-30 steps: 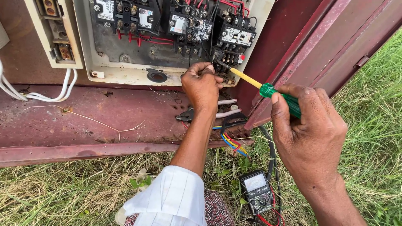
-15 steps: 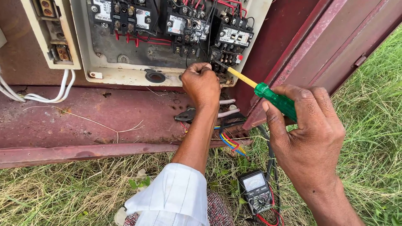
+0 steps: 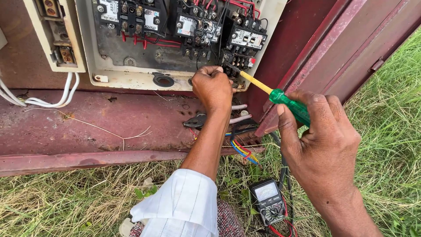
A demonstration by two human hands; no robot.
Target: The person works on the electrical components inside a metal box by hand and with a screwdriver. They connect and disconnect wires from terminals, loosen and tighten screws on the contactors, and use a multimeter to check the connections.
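At the right of the frame the right hand (image 3: 322, 145) is wrapped around the green handle of a screwdriver (image 3: 272, 93). Its yellow shaft slants up and left, and the tip sits at the lower edge of a black contactor block (image 3: 245, 41) in the upper middle. The left hand (image 3: 213, 87) is clenched just beside that tip, knuckles toward the camera, pressed against the bottom rim of the cream panel housing (image 3: 131, 78); whatever its fingers pinch is hidden behind the fist, so it cannot be told. A white rolled sleeve (image 3: 182, 206) covers the forearm at the bottom centre.

The screwdriver's tip is too small to make out clearly, and the panel's top is cut off by the frame edge. Pliers (image 3: 195, 121) lie half hidden behind the left wrist.

The housing sits in a rusty dark red metal cabinet (image 3: 87, 127), outdoors on grass (image 3: 390, 131). A multimeter (image 3: 267, 202) lies in the grass at the bottom, below loose coloured wires (image 3: 241, 151). White cables (image 3: 48, 103) hang at the left.
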